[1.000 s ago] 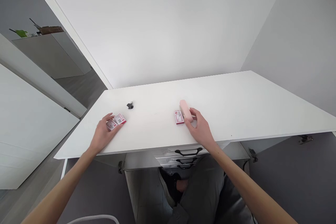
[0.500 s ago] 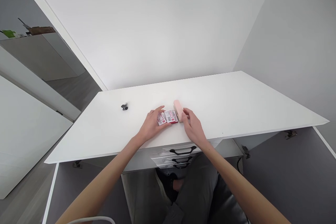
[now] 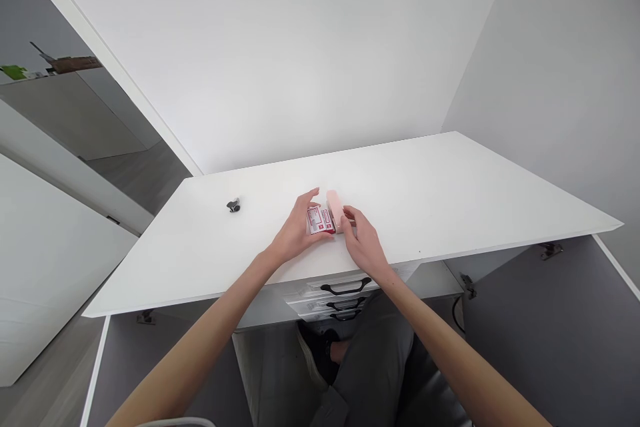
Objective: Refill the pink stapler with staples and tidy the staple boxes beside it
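Observation:
Two small red-and-white boxes lie on the white tabletop, close together and partly overlapping. My left hand curves around them from the left, its thumb along their near edge and its fingers at the far side. Against their right side lies a pink stapler, its long axis pointing away from me. Closed on the stapler's right side is my right hand, with the thumb on top near its close end; some of its fingers are hidden.
A small black and silver clip-like object sits at the left of the white tabletop. Drawers with black handles and open cabinet doors are below the front edge. A wall rises behind.
My left hand has moved right and pushed the left box against and partly over the other. The stapler and boxes now sit closer together.

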Demonstrator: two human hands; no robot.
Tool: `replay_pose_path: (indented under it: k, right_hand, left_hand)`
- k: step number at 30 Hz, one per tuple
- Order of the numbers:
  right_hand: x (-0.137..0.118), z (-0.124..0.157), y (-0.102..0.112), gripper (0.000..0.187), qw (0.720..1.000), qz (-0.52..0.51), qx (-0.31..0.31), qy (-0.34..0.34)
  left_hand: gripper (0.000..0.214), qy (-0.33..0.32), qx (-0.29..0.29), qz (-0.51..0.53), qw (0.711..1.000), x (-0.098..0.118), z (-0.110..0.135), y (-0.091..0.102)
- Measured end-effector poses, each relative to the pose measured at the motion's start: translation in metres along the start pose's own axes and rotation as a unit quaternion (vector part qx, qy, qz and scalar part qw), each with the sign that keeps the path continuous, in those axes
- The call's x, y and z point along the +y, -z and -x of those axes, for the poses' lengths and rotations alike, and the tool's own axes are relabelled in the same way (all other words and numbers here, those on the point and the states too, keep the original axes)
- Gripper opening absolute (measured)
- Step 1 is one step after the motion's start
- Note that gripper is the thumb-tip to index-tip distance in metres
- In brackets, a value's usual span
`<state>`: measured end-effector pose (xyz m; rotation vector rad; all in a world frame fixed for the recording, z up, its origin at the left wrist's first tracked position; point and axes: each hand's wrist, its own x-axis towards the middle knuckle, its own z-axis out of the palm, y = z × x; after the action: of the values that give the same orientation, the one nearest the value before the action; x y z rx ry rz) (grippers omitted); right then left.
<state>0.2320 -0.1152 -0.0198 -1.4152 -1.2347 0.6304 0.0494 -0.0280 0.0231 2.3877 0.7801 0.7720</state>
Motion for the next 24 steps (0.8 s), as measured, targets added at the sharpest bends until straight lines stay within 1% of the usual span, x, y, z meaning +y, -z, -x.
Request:
replay_pose_path:
  k: [2,4,7,8,9,10,12,13,15,16,17,19,24]
  right_hand:
    - [0.000,0.000,0.000,0.048,1.000,-0.001,0.001,-0.001]
    - [0.000,0.000,0.000,0.047,1.000,-0.002,0.002,0.000]
    - [0.001,0.000,0.000,0.046,1.000,0.001,0.007,0.004]
    - [0.001,-0.001,0.000,0.045,1.000,0.002,0.008,0.007]
    - [0.001,-0.001,0.000,0.044,1.000,0.003,0.008,0.009]
    - [0.002,-0.001,0.000,0.044,1.000,0.004,0.006,0.009]
    - [0.002,-0.001,0.000,0.043,1.000,0.005,0.000,0.008]
    - [0.002,-0.001,0.000,0.043,1.000,0.006,-0.003,0.007]
    - [0.002,-0.001,0.001,0.043,1.000,0.006,-0.003,0.007]
    - [0.002,-0.001,0.001,0.042,1.000,0.006,-0.001,0.008]
    - [0.002,-0.001,0.001,0.042,1.000,0.006,0.002,0.009]
    - [0.002,-0.001,0.001,0.042,1.000,0.006,0.003,0.012]
    - [0.004,-0.002,0.001,0.041,1.000,0.011,0.002,0.017]
  left_hand:
    - [0.099,-0.011,-0.008,0.000,1.000,0.002,-0.005,-0.005]
    - [0.099,-0.024,-0.004,-0.023,0.999,0.001,-0.008,-0.008]
    - [0.102,-0.032,0.017,-0.067,0.997,-0.002,-0.005,-0.008]
    - [0.099,-0.025,0.031,-0.074,0.996,-0.004,-0.002,-0.007]
    - [0.090,-0.010,0.053,-0.075,0.996,-0.006,0.001,-0.006]
    - [0.077,0.014,0.083,-0.072,0.994,-0.007,0.005,-0.005]
    - [0.051,0.086,0.132,-0.054,0.986,-0.009,0.012,-0.004]
    - [0.043,0.125,0.136,-0.038,0.982,-0.009,0.014,-0.004]
    - [0.036,0.184,0.102,-0.005,0.978,-0.007,0.017,-0.005]
    - [0.034,0.196,0.077,0.011,0.977,-0.006,0.017,-0.006]
    - [0.033,0.198,0.058,0.025,0.978,-0.004,0.017,-0.008]
    - [0.031,0.191,0.043,0.045,0.980,-0.001,0.015,-0.012]
    - [0.030,0.177,0.044,0.068,0.981,0.004,0.006,-0.021]
